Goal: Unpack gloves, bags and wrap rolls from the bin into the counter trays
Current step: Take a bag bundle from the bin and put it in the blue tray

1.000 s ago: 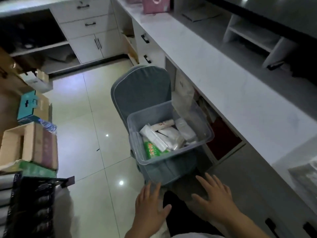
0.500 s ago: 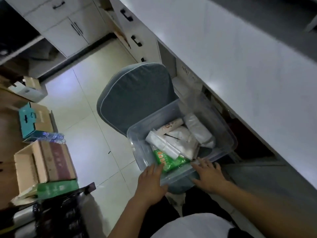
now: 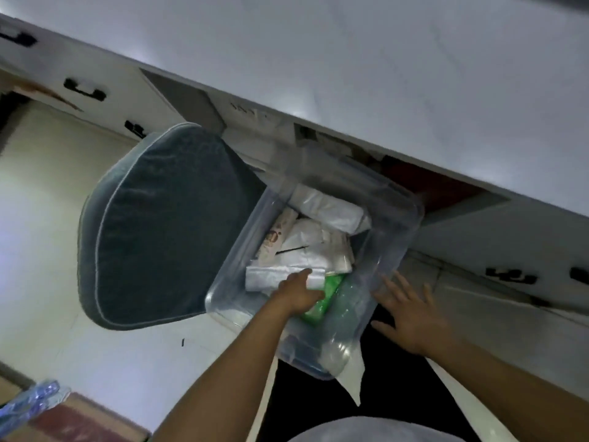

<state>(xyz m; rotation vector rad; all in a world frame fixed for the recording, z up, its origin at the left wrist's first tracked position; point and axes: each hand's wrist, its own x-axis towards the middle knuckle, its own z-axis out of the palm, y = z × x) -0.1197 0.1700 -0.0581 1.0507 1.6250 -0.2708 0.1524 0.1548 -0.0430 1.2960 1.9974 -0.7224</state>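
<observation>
A clear plastic bin [image 3: 398,237] rests on a grey cushioned chair [image 3: 159,224] below the counter. Inside lie several white packs, a printed roll [image 3: 275,236], a white pack [image 3: 271,277] and a green pack [image 3: 322,301]. My left hand [image 3: 296,291] reaches into the bin, its fingers lying on the white pack and over the green pack; whether it grips is not clear. My right hand [image 3: 411,317] hovers with fingers spread beside the bin's right wall, holding nothing.
The white counter top [image 3: 350,59] runs across the upper frame, with drawers and black handles [image 3: 84,89] below it. A cardboard box [image 3: 73,422] and a water bottle [image 3: 28,400] sit at the lower left. Pale floor tiles [image 3: 47,250] lie left of the chair.
The view has tilted and moved closer over the bin. My left hand went from the bin's front rim into the bin onto the packs. My right hand left the rim and moved right.
</observation>
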